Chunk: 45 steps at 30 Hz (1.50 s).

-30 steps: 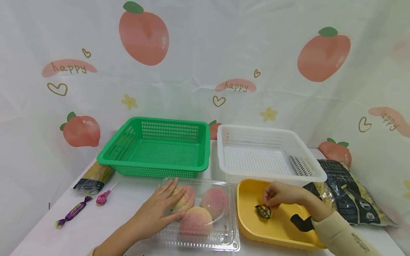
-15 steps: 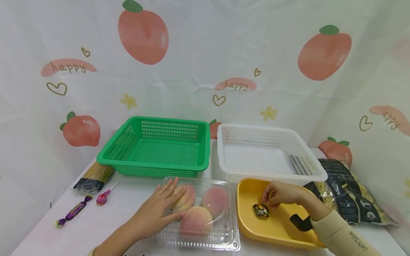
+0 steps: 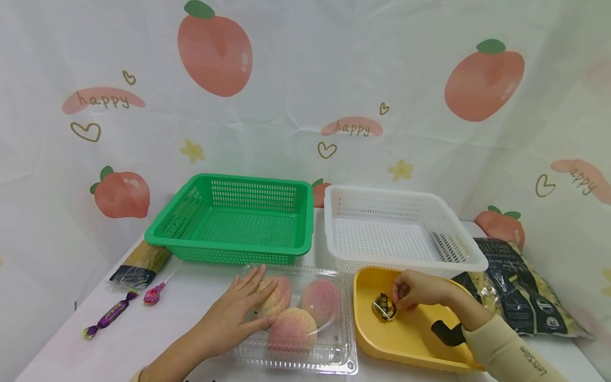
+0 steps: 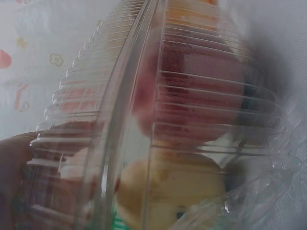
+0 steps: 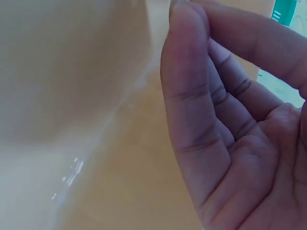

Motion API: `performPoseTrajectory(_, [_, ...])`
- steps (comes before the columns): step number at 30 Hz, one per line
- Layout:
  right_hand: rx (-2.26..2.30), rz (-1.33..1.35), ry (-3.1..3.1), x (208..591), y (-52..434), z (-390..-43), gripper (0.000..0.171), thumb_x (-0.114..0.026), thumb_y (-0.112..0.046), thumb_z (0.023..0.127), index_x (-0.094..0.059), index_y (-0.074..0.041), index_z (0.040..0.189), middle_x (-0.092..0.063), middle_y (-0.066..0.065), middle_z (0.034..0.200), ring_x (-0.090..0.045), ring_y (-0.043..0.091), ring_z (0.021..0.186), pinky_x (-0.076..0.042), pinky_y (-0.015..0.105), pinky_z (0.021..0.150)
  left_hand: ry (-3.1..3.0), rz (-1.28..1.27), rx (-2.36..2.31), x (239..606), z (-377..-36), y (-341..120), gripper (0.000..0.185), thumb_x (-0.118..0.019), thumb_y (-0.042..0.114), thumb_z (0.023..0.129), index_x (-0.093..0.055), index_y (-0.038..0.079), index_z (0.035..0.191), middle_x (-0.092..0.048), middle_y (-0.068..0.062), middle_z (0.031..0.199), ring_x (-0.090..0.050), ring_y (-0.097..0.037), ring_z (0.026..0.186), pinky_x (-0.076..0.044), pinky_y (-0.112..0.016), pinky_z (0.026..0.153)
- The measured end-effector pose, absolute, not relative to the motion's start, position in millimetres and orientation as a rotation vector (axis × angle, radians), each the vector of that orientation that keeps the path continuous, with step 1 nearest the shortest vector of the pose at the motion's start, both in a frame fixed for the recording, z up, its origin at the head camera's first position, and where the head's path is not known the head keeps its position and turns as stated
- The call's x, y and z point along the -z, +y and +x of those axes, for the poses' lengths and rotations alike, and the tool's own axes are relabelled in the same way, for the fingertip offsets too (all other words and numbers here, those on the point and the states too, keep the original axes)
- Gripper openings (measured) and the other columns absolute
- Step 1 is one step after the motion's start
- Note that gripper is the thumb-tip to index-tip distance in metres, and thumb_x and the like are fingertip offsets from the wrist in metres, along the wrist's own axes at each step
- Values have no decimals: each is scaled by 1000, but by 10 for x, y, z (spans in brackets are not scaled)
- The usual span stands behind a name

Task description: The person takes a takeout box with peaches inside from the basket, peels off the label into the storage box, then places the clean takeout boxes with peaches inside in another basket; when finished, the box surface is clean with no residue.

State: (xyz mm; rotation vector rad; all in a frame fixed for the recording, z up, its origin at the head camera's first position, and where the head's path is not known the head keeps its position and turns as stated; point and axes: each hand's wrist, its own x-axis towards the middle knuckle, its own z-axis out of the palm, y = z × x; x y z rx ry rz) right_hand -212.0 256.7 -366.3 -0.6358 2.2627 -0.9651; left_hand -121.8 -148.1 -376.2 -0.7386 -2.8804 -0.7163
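fingers [image 3: 400, 295] of right hand [image 3: 420, 290] pinch wrapped candy [image 3: 384, 307] over yellow tray [image 3: 410, 345].

Staged tabletop set, peach-print backdrop [image 3: 305, 95], sorting baskets [image 3: 229, 217]

Candy [image 3: 384, 307] print was too small to read. Right hand [image 3: 416, 289] fingertips hid its right edge. Left hand [image 3: 237, 313] covered part of the clamshell box [image 3: 329, 350]; the left wrist view of it was blurred.
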Motion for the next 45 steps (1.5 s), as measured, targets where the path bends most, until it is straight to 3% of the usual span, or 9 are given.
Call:
performPoseTrajectory(8, [909, -623, 2306, 3662, 2556, -2127, 12, -62, -6, 85, -64, 2, 78, -63, 5, 67, -58, 10, 59, -54, 23, 53, -2877, -750, 713, 3743, -1211, -1482, 66, -49, 56, 89, -42, 16, 141, -24, -15, 153, -22, -35, 141, -20, -59, 111])
performPoseTrajectory(15, [858, -631, 2356, 3688, 2552, -2149, 26, -56, -13, 92, -65, 2, 72, -60, 2, 60, -57, 11, 52, -53, 24, 49, -2864, -763, 706, 3750, -1225, -1489, 66, -49, 55, 90, -42, 15, 141, -25, -16, 153, -23, -37, 140, -21, -62, 110])
performPoseTrajectory(27, [864, -614, 2417, 3733, 2535, -2160, 19, -68, -12, 82, -62, 0, 70, -58, 0, 56, -55, 8, 48, -52, 23, 46, -2855, -764, 697, 3758, -1233, -1490, 65, -49, 55, 90, -43, 15, 141, -25, -16, 152, -23, -37, 140, -21, -62, 110])
performPoseTrajectory(36, [923, -660, 2360, 3612, 2461, -2139, 22, -60, -16, 90, -61, 3, 81, -61, 6, 65, -56, 10, 58, -54, 25, 53, -2871, -755, 719, 3760, -1216, -1487, 66, -50, 55, 89, -42, 16, 141, -24, -16, 152, -22, -36, 141, -20, -61, 111])
performPoseTrajectory(45, [969, -743, 2266, 3196, 2288, -2121, 25, -56, -18, 93, -59, 6, 95, -64, 18, 87, -62, 23, 75, -57, 33, 70, -2872, -740, 724, 3778, -1217, -1481, 66, -53, 54, 88, -41, 15, 141, -23, -16, 153, -21, -35, 142, -18, -60, 111])
